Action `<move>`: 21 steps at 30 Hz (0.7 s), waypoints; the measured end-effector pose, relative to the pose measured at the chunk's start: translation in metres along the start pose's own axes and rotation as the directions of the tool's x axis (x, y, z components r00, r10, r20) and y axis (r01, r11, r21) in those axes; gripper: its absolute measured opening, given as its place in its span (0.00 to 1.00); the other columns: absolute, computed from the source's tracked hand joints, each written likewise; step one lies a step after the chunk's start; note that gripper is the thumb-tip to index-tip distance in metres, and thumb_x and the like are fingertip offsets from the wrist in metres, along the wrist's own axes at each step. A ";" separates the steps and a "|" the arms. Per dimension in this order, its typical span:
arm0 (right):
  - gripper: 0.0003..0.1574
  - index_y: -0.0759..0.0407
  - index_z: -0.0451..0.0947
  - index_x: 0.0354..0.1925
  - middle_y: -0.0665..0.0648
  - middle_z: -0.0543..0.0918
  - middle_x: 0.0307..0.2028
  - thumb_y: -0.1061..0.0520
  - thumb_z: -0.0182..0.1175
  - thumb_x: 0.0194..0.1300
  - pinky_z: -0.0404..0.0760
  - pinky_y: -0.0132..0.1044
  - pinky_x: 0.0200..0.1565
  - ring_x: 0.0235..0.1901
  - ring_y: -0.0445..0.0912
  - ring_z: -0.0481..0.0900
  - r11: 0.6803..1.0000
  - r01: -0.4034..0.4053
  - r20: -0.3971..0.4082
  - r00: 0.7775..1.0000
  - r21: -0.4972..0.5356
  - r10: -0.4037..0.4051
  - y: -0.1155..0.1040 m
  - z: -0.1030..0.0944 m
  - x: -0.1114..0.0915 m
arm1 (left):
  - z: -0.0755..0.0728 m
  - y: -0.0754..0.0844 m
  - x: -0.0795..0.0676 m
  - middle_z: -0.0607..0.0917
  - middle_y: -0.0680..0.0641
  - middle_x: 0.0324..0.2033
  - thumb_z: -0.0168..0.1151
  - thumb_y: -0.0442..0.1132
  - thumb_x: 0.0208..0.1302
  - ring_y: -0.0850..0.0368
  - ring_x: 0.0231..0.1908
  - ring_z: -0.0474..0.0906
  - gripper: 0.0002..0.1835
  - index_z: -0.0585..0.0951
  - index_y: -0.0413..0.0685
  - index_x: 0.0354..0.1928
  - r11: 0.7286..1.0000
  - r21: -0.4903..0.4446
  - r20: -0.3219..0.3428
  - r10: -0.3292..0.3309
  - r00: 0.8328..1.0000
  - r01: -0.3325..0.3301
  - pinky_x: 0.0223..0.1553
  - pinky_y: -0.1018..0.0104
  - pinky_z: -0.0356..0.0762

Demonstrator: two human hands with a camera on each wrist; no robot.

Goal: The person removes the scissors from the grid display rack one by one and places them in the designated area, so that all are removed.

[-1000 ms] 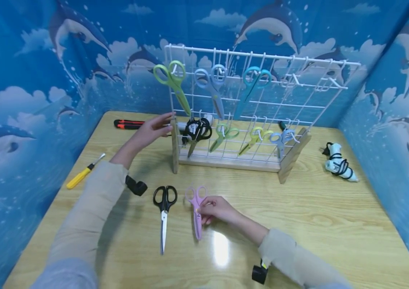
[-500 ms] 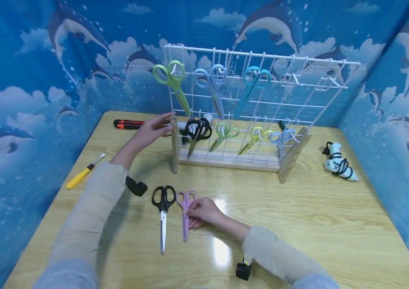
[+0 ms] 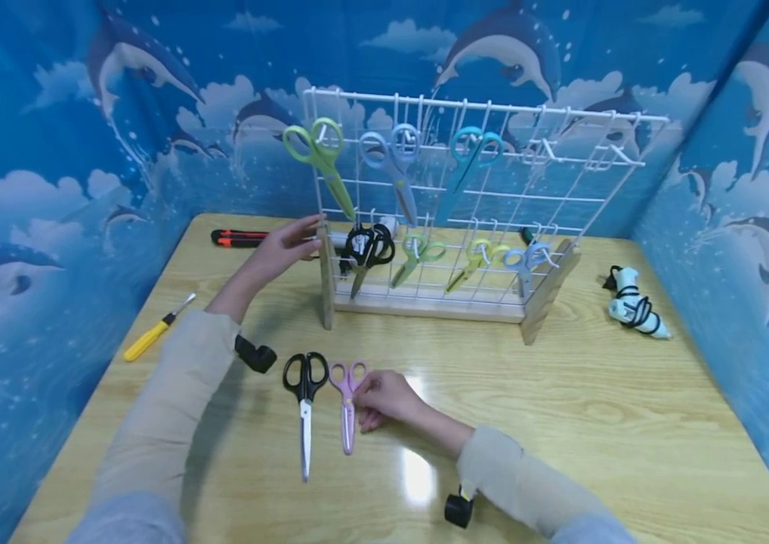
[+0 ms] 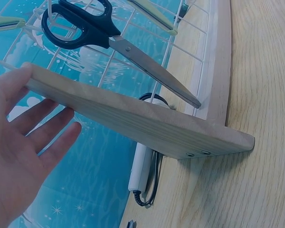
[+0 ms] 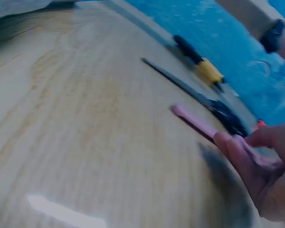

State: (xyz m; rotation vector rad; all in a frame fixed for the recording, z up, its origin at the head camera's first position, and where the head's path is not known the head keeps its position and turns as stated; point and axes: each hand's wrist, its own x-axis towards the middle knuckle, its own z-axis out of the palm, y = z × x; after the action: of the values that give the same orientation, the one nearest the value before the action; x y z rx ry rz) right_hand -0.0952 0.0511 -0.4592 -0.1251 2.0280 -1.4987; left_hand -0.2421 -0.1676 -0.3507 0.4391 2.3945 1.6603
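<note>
My right hand (image 3: 387, 397) pinches the pink scissors (image 3: 347, 432) between thumb and curled fingers, close to the pivot. They are a soft lilac-pink from loops to tip, with two rounded finger loops at the end toward the rack (image 3: 425, 308) and the blades together, pointing back toward me. A small yellowish spot sits around the pivot, and a pale streak runs down the blade, which ends in a blunt, rounded tip. My fingers cover part of the side nearest me on the right, and the right wrist view is too blurred to show finer detail.

The scissors are over the table (image 3: 561, 408), in front of the rack and just to the right of the larger black-handled scissors (image 3: 306, 400), nearly parallel to them. The two pairs of loops sit so close that I cannot tell whether they touch. The black-handled pair is longer, with shiny metal blades; the pink pair looks slighter and has the same colour all along.

My left hand (image 3: 284, 253) has its fingers extended and spread, gripping nothing, the fingertips against the rack's wooden side panel (image 4: 133, 114). Dark-handled scissors (image 4: 147, 62) hang just beside that panel.
</note>
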 end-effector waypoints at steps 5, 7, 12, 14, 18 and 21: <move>0.13 0.71 0.70 0.39 0.66 0.79 0.22 0.62 0.53 0.56 0.79 0.43 0.24 0.18 0.49 0.78 0.995 0.094 -0.011 0.996 0.015 -0.094 -0.007 -0.032 -0.017 | 0.002 0.000 0.000 0.64 0.48 0.58 0.54 0.48 0.55 0.52 0.54 0.64 0.29 0.59 0.63 0.60 1.000 -0.016 0.010 0.009 1.000 -0.009 0.48 0.60 0.70; 0.14 0.72 0.70 0.40 0.66 0.79 0.24 0.62 0.52 0.57 0.79 0.45 0.26 0.20 0.51 0.78 0.992 0.128 -0.047 0.991 -0.008 -0.129 -0.013 -0.049 -0.029 | 0.002 0.000 0.000 0.63 0.48 0.59 0.54 0.47 0.56 0.52 0.55 0.63 0.29 0.59 0.63 0.60 1.000 -0.020 0.012 0.014 1.000 -0.014 0.48 0.59 0.70; 0.18 0.74 0.69 0.41 0.65 0.79 0.25 0.59 0.50 0.59 0.78 0.45 0.26 0.22 0.52 0.78 0.977 0.203 -0.206 0.956 -0.059 -0.211 -0.017 -0.097 -0.055 | 0.001 0.000 0.000 0.63 0.48 0.59 0.54 0.47 0.56 0.53 0.55 0.63 0.28 0.60 0.66 0.59 1.000 -0.017 0.011 0.011 1.000 -0.011 0.48 0.59 0.70; 0.19 0.71 0.70 0.40 0.62 0.79 0.24 0.55 0.51 0.59 0.79 0.42 0.24 0.22 0.50 0.78 0.967 0.247 -0.285 0.924 -0.065 -0.256 0.000 -0.123 -0.054 | 0.001 0.000 0.000 0.63 0.48 0.58 0.54 0.48 0.55 0.53 0.54 0.64 0.28 0.60 0.66 0.59 1.000 -0.022 0.009 0.008 1.000 -0.008 0.48 0.60 0.70; 0.20 0.60 0.73 0.37 0.56 0.79 0.23 0.45 0.54 0.56 0.79 0.34 0.22 0.22 0.46 0.78 0.951 0.297 -0.495 0.816 -0.081 -0.297 0.059 -0.186 -0.030 | 0.000 -0.002 0.000 0.63 0.48 0.58 0.54 0.49 0.54 0.53 0.54 0.64 0.29 0.60 0.64 0.60 1.000 -0.024 0.006 0.006 1.000 -0.006 0.48 0.60 0.70; 0.17 0.57 0.73 0.38 0.55 0.79 0.27 0.47 0.56 0.54 0.78 0.30 0.25 0.26 0.45 0.78 0.948 0.304 -0.631 0.718 -0.098 -0.295 0.078 -0.222 -0.022 | 0.000 -0.002 0.001 0.64 0.49 0.58 0.55 0.50 0.54 0.54 0.54 0.64 0.30 0.59 0.63 0.60 1.000 -0.022 0.005 0.011 1.000 -0.011 0.48 0.60 0.71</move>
State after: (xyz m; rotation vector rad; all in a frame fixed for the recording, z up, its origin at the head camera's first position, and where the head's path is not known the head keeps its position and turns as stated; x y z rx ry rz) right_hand -0.1706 0.2736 -0.4811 0.0867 2.6338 -1.9536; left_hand -0.2436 -0.1676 -0.3529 0.4525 2.3720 1.6869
